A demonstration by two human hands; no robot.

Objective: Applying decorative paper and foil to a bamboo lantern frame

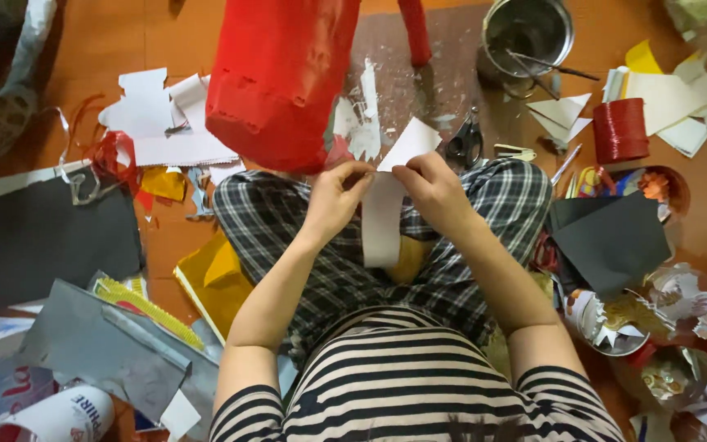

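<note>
Head view, both hands (386, 195) pinching paper strip (383, 219) edges

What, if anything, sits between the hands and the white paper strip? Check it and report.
Nothing visible does. The left hand and right hand both already pinch the white paper strip directly, above the lap.

Red paper lantern (284, 78) cut off at top edge. White paper strip (384, 209) partly hidden under fingers. Cup (55, 417) cropped at bottom-left corner. Metal pot (527, 33) contents unclear.
</note>
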